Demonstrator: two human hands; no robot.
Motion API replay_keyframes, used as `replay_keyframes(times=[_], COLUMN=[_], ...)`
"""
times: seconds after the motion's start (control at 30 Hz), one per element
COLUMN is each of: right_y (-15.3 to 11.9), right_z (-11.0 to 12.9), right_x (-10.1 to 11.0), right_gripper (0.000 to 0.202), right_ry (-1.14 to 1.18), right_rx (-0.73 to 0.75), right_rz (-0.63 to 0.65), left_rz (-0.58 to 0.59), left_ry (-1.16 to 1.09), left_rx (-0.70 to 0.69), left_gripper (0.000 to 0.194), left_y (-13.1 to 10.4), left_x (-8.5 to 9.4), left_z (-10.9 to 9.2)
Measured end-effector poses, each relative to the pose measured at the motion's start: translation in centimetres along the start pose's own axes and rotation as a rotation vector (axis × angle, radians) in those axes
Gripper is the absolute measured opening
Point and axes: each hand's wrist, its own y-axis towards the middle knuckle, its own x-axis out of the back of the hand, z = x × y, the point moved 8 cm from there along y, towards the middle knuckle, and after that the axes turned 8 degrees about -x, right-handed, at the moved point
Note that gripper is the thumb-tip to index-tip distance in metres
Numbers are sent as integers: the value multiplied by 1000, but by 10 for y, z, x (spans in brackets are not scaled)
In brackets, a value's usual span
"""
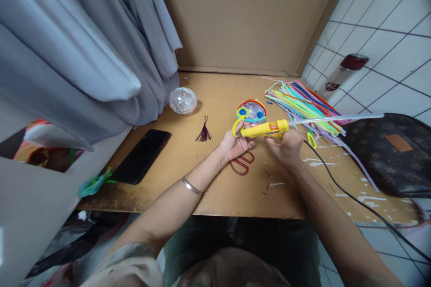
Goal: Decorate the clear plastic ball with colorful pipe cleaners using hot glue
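Observation:
My right hand [290,145] is wrapped round a yellow hot glue gun [261,129], its nozzle pointing left and a long clear glue stick [336,119] out of its back. In my left hand [234,145], the fingers pinch a bent yellow pipe cleaner [235,128], with the nozzle close against it; whether they touch I cannot tell. Just beyond stands a clear ball [256,108] trimmed with red, yellow and blue pipe cleaner, partly hidden by the gun. Red-handled scissors [240,170] lie below my left hand, their blades out of sight.
A second clear ball [183,100], a dark tassel [204,131] and a black phone [141,156] lie to the left. Coloured pipe cleaners [303,103], a bottle [341,76] and a brown bag [392,157] are at right. The gun's black cord [350,196] trails rightward.

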Motion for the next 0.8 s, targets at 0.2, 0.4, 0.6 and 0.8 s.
replay_keyframes(times=[0.2, 0.4, 0.6, 0.8], right_y=[-1, -1, 0, 7], right_z=[1, 6, 7, -10], right_x=[0, 5, 6, 8], right_gripper=[14, 16, 13, 14], right_ry=[7, 12, 15, 62], right_rx=[10, 79, 67, -214], right_rz=[-20, -57, -56, -31], left_rz=[15, -12, -39, -2], left_ry=[5, -3, -31, 13], left_rx=[21, 7, 15, 22], left_gripper=[18, 21, 22, 21], left_y=[-1, 1, 1, 2], left_x=[-2, 1, 3, 4], left_z=[3, 2, 1, 2])
